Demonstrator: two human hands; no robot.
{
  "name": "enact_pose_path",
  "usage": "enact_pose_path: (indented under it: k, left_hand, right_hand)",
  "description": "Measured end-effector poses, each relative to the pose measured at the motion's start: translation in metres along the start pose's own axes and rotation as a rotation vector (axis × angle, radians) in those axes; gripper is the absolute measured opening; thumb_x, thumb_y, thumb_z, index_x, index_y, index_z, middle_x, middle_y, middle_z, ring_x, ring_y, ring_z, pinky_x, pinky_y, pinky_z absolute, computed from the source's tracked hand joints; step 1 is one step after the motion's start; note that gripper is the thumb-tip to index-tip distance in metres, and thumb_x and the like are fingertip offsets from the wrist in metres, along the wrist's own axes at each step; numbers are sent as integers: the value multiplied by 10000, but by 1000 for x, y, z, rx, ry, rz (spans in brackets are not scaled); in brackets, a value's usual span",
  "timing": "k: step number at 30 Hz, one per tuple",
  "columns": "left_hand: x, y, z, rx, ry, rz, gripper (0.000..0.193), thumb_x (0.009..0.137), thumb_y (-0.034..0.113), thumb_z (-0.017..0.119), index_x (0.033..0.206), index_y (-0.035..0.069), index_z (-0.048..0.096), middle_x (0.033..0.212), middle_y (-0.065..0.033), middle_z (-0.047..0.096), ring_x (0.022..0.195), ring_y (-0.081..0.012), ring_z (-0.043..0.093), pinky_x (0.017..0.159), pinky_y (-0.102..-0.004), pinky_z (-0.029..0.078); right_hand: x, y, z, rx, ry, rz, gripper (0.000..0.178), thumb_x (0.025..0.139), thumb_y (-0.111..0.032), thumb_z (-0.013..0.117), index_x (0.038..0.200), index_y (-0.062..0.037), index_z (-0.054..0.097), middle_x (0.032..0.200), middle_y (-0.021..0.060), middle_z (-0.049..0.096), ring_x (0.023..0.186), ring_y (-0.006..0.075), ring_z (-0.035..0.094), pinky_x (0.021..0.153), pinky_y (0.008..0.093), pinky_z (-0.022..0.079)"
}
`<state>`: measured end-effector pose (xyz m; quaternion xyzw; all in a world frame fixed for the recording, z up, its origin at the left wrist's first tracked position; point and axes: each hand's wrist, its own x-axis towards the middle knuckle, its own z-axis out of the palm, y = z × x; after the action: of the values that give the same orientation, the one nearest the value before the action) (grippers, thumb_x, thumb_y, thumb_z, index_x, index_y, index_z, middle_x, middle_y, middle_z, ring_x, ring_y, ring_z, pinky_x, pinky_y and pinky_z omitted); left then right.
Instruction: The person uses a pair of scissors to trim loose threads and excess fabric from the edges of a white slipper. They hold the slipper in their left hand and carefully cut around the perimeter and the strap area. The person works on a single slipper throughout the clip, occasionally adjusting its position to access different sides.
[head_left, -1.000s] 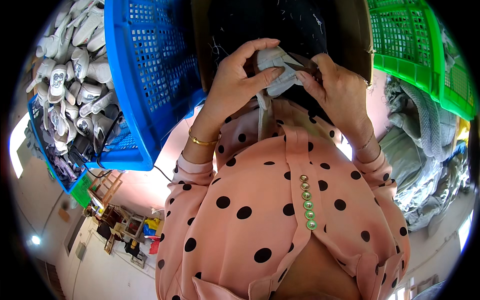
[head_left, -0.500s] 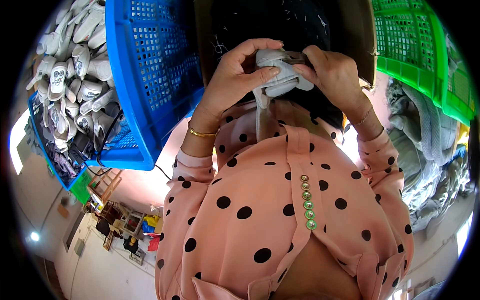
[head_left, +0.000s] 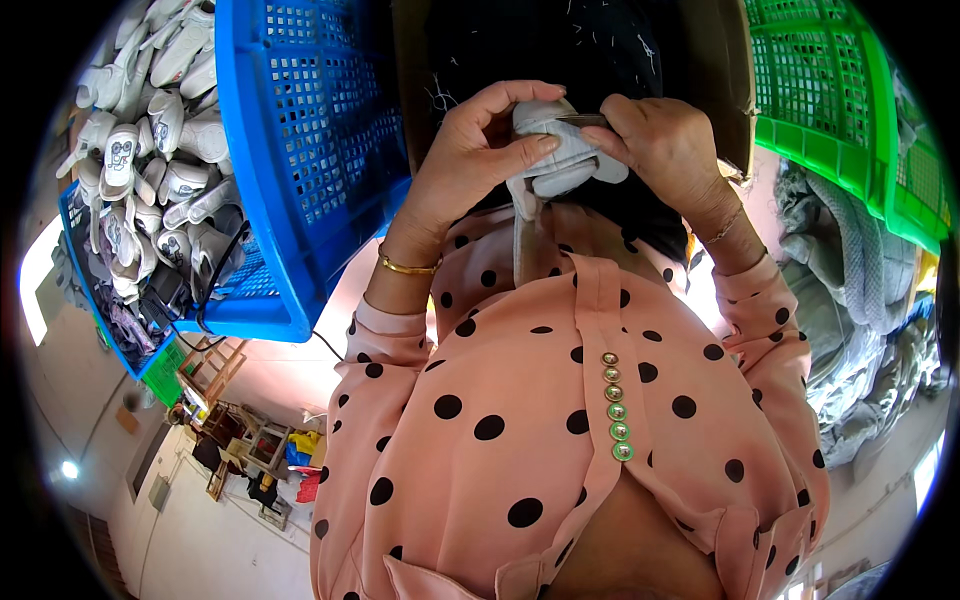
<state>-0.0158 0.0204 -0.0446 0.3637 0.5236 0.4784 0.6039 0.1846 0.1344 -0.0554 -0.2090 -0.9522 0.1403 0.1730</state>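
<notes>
Pinched between the thumb and fingers of my left hand (head_left: 478,138) is a pale grey shoe upper (head_left: 562,172), bunched up in front of my chest. A long strip of it hangs down toward my blouse. My right hand (head_left: 665,145) is closed round a small tool with a thin metal blade (head_left: 582,119). The blade lies across the top edge of the shoe upper, near my left fingertips. Most of the tool is hidden inside my right fingers, so its exact kind does not show.
At the left, a blue plastic crate (head_left: 262,200) stands beside a heap of pale shoe uppers (head_left: 165,180). A cardboard box wall (head_left: 738,90) rises beyond my right hand. Farther right are a green crate (head_left: 875,120) and piled grey pieces (head_left: 850,270). Loose threads lie on dark cloth (head_left: 560,45).
My right hand has turned a little, and the metal blade now points flatter toward the shoe upper. My left hand keeps its hold in nearly the same place.
</notes>
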Motion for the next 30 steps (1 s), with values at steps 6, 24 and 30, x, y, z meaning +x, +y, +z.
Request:
enact_pose_path:
  k: [6,24,30]
  left_hand:
    - [-2,2,5,10,18,0,418,879,47,688,1282,58,575,1181,-67,643,1044,-144,622,933,-281,504]
    - [-3,7,19,177,35,1,441,875,38,701,1294,52,567,1115,-49,661,989,-117,629,907,-266,507]
    - [-3,6,23,208,26,34,449,869,30,704,1295,51,567,1117,-47,658,981,-110,627,900,-260,509]
  right_hand:
    - [-5,-5,3,314,34,202,367,896,-419,637,751,-101,525,546,61,533,481,246,569,446,329,436]
    - [-4,-26,-38,-107,-130,205,437,917,-486,578,717,-102,518,492,48,515,423,229,545,397,311,411]
    - [0,-29,-50,-129,-206,230,432,916,-471,590,720,-91,534,493,64,522,429,243,553,401,329,421]
